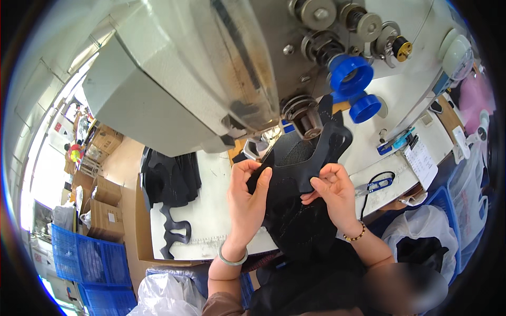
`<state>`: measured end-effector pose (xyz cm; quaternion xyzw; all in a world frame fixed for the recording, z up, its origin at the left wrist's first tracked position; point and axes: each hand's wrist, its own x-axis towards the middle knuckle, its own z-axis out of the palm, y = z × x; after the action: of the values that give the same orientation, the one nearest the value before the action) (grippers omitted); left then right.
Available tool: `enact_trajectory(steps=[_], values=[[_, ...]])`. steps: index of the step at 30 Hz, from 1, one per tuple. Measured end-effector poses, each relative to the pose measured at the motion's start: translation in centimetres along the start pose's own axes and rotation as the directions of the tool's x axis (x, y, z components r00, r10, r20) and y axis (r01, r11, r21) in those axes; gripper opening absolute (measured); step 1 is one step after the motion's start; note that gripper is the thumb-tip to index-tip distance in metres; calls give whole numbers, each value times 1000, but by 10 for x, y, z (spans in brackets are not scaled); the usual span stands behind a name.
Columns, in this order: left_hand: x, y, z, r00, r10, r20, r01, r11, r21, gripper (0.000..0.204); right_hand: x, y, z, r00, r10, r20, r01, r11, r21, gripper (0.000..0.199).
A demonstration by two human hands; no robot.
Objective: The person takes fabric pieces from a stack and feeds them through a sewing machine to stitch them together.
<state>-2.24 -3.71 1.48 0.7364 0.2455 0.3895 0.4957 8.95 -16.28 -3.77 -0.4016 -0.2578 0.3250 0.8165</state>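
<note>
Black mesh-panelled fabric shoe upper (298, 158) pinched between left hand (246, 196) and right hand (333, 194), both grips clenched on its lower edges, above white worktop (216, 221) front edge.

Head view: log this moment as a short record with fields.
setting: white sewing table under a grey industrial sewing machine
left hand: pinches the left edge of a black mesh-and-leather shoe upper piece
right hand: pinches the same piece's lower right edge
piece position: raised close to the machine's needle area
nearby: stack of black cut pieces lies on the table, left
</note>
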Motion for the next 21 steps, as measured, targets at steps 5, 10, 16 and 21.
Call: enact_trajectory(steps=[5,10,16,21], values=[[1,-10,-5,999,3,36,-1,999,-53,18,2,-2,-5,998,54,45,-54,999,6,18],[0,-13,-7,998,-6,69,13,995,-100,17,1,-5,-1,998,43,40,-43,999,-15,17],[0,-12,-6,997,-36,68,43,993,-109,18,1,-6,-3,998,43,38,-42,999,-28,16],[1,-13,-6,997,-55,59,61,993,-99,19,3,-6,-2,998,40,41,-39,999,-25,17]])
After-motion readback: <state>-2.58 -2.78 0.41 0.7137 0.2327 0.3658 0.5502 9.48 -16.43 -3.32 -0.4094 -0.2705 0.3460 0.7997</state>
